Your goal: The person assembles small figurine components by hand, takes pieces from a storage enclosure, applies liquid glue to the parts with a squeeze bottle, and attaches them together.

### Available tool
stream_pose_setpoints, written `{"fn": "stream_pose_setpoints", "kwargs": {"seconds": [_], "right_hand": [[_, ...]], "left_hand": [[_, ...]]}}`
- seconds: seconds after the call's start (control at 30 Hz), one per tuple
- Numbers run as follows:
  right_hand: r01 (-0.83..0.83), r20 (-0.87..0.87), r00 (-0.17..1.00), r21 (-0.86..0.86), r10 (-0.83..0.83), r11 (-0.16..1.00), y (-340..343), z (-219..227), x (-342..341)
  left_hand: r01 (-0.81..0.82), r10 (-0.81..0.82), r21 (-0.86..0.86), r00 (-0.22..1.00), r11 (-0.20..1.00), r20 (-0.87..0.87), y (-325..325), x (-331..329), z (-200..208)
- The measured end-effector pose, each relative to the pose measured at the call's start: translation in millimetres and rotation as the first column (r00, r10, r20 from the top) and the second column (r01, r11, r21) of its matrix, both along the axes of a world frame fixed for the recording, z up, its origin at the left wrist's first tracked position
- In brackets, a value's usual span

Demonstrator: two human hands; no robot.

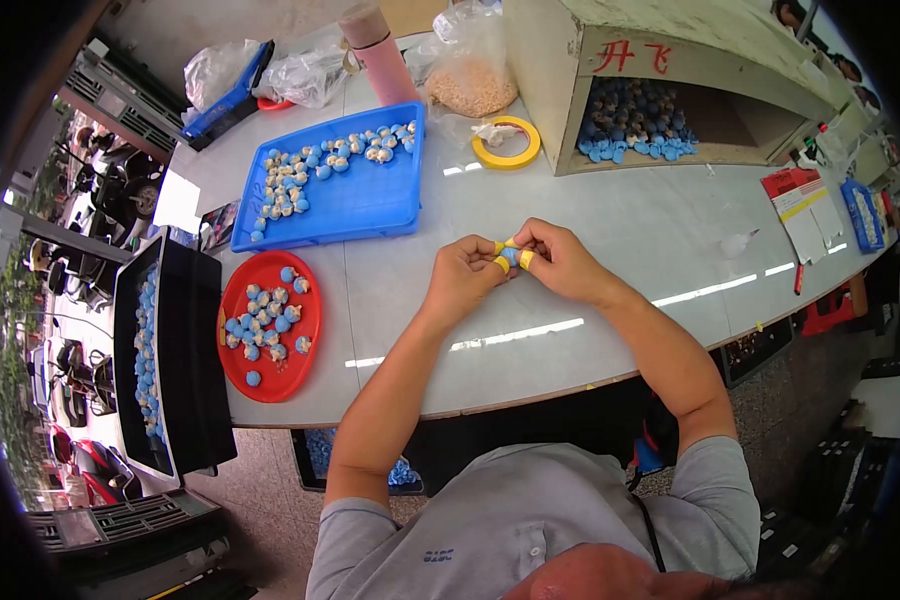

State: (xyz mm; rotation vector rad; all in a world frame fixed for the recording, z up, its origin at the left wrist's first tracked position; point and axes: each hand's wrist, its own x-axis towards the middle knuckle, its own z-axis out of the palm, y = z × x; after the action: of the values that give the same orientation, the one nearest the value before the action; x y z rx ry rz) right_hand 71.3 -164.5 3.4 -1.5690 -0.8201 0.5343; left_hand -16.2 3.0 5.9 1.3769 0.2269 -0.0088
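Note:
My left hand [460, 277] and my right hand [562, 262] meet over the middle of the table, pinching a small round blue piece [511, 257] between their fingertips. Yellow tape wraps several of the fingertips. Much of the piece is hidden by the fingers, so its detail cannot be made out. To the left, a round red plate [288, 378] bears several small blue-and-cream ball-shaped pieces [262, 308]. Behind it lies a blue tray [370, 205] with more of the same pieces along its far and left sides.
A black bin [195, 370] of blue pieces stands at the table's left end. Further back are a pink bottle [382, 68], a bag of tan bits [470, 85] and a yellow tape roll [530, 152]. A box-like shelf [540, 90] at right holds a heap of blue pieces.

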Motion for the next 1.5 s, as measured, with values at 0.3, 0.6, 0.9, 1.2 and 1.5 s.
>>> {"fn": "stream_pose_setpoints", "kwargs": {"seconds": [0.3, 0.6, 0.9, 1.2, 1.5], "right_hand": [[0.002, 0.001, 1.000, 0.010, -0.002, 1.000, 1.3, 0.3, 0.0], [-0.039, -0.199, 0.979, -0.004, 0.038, 0.999, -0.5, 13.7, 2.2], [-0.038, -0.080, 0.996, -0.009, 0.037, 0.999, -0.1, 2.9, 2.7], [-0.020, -0.085, 0.996, -0.010, 0.019, 1.000, 1.6, 8.4, 0.1], [0.020, -0.187, 0.982, -0.021, -0.024, 1.000, 3.3, 10.9, -1.3]], "left_hand": [[-0.016, 0.016, -0.037, 1.000, 0.999, 0.008, 0.0, 2.5, -3.2], [0.006, -0.006, -0.081, 1.000, 0.997, -0.007, 4.2, 2.4, 2.0], [0.011, -0.011, -0.069, 1.000, 0.998, 0.001, 2.2, 2.1, -0.2], [-0.002, 0.001, -0.040, 1.000, 0.999, -0.016, 2.8, 2.4, -0.1], [0.012, -0.015, -0.028, 0.995, 1.000, -0.103, 6.5, 1.5, 10.0]]}}
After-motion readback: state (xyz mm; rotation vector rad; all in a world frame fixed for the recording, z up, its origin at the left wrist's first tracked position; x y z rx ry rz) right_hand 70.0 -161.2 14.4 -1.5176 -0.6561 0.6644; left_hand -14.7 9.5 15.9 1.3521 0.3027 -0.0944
